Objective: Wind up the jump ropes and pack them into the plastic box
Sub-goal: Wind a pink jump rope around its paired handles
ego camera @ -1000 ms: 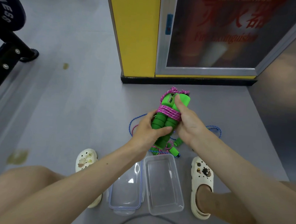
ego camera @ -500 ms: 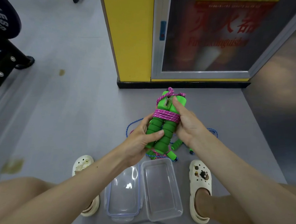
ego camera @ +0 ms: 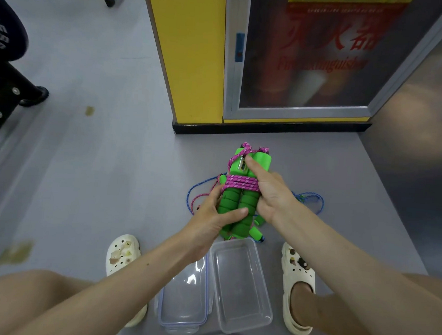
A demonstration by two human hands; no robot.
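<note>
At frame centre the left hand [ego camera: 211, 224] grips the wound jump rope [ego camera: 240, 203] by its green handles; the right hand [ego camera: 271, 193] clasps them, forefinger pinning the cord. Winding seems done; next, lower it into the plastic box [ego camera: 239, 288] below.

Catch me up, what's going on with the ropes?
A person is holding a jump rope bundle, pink cord wound around its green handles. The left hand grips the handles low; the right hand holds the wrapped part, forefinger stretched upward. The plastic box sits open and empty on the floor, lid beside it, a blue rope loose nearby.
</note>
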